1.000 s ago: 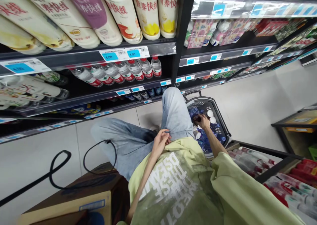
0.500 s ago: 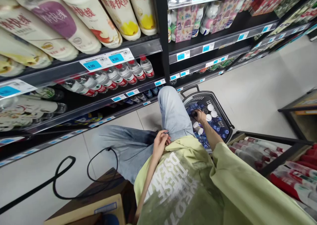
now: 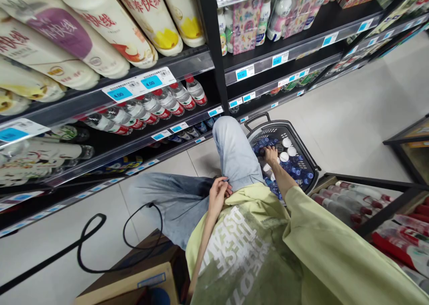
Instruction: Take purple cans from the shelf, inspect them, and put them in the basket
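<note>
A dark grey shopping basket [image 3: 298, 139] stands on the floor by my right knee, with blue-capped bottles [image 3: 296, 171] and several white-capped containers [image 3: 291, 151] inside. My right hand [image 3: 271, 155] reaches into it, fingers closed around the dark top of what looks like a bottle [image 3: 261, 152]; the lower part is hidden among the others. My left hand [image 3: 218, 192] rests on my lap at the hem of the yellow-green shirt [image 3: 248, 233]. Its fingers are curled in, and no object shows in them.
Shelving with large white drink bottles [image 3: 140, 14] and red-capped water bottles [image 3: 167, 101] rises on the left. A rack of red-capped bottles [image 3: 348, 202] stands close at right. Below left are a cardboard box [image 3: 157, 278] and a black strap [image 3: 83, 238].
My right hand has shifted slightly within the basket, its back now turned more upward, still at the dark-topped bottle. The left hand stays on my lap. The view has tilted slightly.
</note>
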A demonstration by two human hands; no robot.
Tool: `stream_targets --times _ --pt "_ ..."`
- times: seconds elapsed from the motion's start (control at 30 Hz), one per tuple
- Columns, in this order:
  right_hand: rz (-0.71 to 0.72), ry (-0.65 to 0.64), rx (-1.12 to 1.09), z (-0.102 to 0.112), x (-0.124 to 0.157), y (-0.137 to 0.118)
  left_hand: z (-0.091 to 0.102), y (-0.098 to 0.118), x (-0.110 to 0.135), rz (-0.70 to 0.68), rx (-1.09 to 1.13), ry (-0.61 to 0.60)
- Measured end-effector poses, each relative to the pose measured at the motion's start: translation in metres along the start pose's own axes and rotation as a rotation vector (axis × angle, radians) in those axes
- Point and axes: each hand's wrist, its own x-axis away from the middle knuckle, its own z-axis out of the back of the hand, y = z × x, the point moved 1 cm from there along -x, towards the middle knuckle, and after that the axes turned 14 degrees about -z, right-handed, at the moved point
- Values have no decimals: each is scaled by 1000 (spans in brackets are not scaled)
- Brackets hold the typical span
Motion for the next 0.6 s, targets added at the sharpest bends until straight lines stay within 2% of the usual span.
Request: stream_targets --times 0.33,0.6 --pt "-30 21 -29 -13 -1 -3 1 0 0 12 -18 -7" --pt "3 15 -34 -16 -3 -4 2 -3 0 9 -7 -11"
